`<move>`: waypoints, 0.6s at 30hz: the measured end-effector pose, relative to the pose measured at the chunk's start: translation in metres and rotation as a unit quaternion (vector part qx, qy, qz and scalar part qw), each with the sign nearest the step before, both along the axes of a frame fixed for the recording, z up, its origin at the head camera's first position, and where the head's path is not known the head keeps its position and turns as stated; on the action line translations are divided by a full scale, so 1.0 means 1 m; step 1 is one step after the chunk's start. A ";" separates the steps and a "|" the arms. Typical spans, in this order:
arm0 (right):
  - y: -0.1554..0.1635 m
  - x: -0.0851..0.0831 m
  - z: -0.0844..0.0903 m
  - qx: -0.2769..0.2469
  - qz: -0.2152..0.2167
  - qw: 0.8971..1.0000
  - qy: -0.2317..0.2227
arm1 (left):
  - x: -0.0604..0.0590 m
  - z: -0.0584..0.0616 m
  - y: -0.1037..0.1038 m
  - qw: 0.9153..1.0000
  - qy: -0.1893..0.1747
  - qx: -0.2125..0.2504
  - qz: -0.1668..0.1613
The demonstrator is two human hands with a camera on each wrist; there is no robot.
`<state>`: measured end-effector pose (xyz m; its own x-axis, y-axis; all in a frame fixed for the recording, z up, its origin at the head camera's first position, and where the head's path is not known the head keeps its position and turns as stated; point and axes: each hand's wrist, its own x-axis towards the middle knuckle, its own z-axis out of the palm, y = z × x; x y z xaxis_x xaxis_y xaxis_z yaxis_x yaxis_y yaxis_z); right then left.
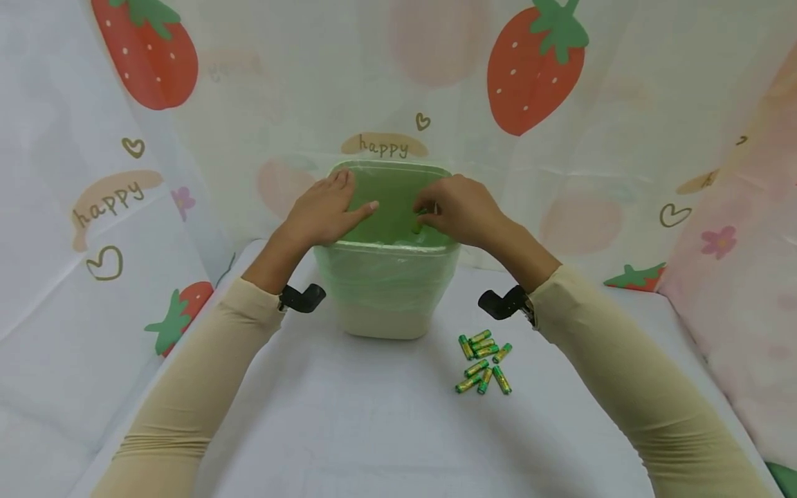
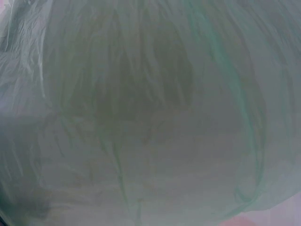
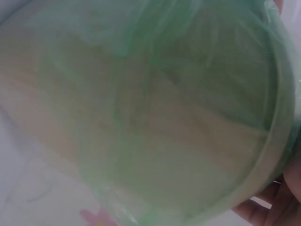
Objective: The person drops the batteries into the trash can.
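Note:
A white bin (image 1: 386, 315) stands on the table, with a green plastic bag (image 1: 389, 273) folded over its rim. My left hand (image 1: 326, 209) rests on the left side of the rim, its fingers straight and thumb reaching over the opening. At the right side, my right hand (image 1: 459, 209) pinches a green battery (image 1: 418, 227) over the opening. The left wrist view holds only the blurred bag (image 2: 141, 94). In the right wrist view, fingers (image 3: 256, 209) show at the rim beside the bag (image 3: 141, 117); the battery is hidden there.
Several green and gold batteries (image 1: 486, 350) lie in a loose group on the white tablecloth (image 1: 349, 422), in front and right of the bin. A strawberry-print curtain (image 1: 299, 83) hangs close behind the bin and along both sides.

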<state>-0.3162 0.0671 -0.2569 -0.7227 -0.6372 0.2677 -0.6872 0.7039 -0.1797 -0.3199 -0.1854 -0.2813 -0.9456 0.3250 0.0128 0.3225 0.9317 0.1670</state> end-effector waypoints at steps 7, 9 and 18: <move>-0.007 -0.004 0.000 0.006 0.008 1.000 0.005 | 0.000 0.001 0.000 1.000 0.003 0.002 -0.002; -0.008 -0.004 0.001 0.007 0.010 1.000 0.006 | 0.000 0.001 -0.001 1.000 0.003 0.001 -0.001; -0.002 -0.001 0.006 -0.005 0.007 1.000 0.014 | 0.000 0.000 0.000 1.000 0.002 -0.002 0.001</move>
<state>-0.3169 0.0651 -0.2514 -0.7059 -0.6441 0.2945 -0.7017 0.6925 -0.1674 -0.3200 -0.1854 -0.2815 -0.9465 0.3223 0.0146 0.3203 0.9333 0.1623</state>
